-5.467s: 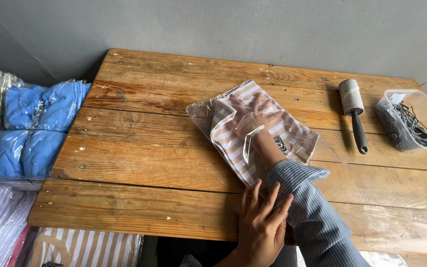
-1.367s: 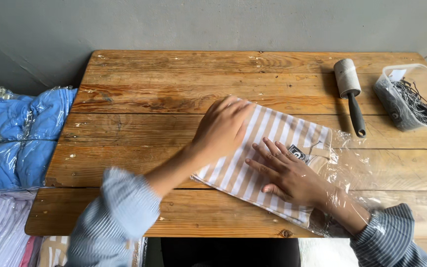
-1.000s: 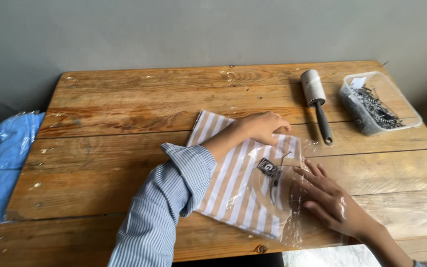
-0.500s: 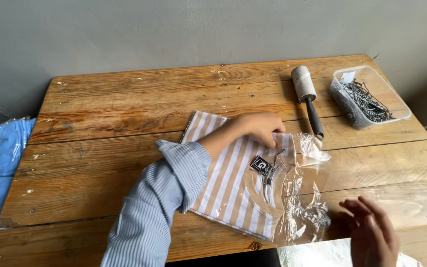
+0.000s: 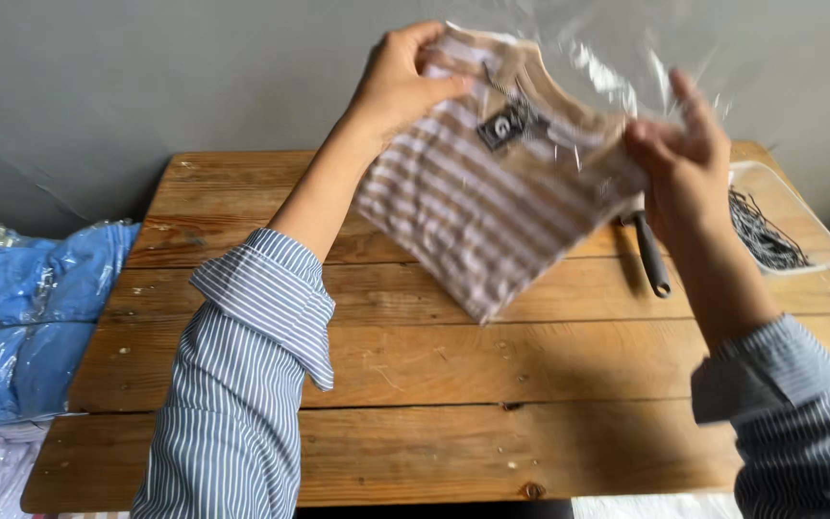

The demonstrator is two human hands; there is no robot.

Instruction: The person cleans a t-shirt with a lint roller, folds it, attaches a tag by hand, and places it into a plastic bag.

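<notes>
- Head view: we hold a folded striped shirt, beige and white, up in the air above the wooden table, tilted so that its lower corner hangs towards the boards without touching them.
- Our left hand is closed on the shirt's upper left corner, thumb in front and fingers curled behind the cloth.
- Our right hand pinches the right edge of the package, where the clear plastic bag gathers; its fingers stand upward.
- The bag wraps the shirt and its loose open end rises past the collar towards the top of the picture; how far the shirt sits inside it we cannot tell.
- A small dark tag shows near the collar, under the film.
- Both our forearms wear blue-and-white striped sleeves, the cuffs folded back.
- On the table behind the shirt lies a lint roller; only its black handle shows below our right hand.
- At the right edge of the table stands a clear plastic tub with dark cords in it.
- To the left, beside the table, lies a stack of bagged garments, blue ones on top and a white striped one beneath.
</notes>
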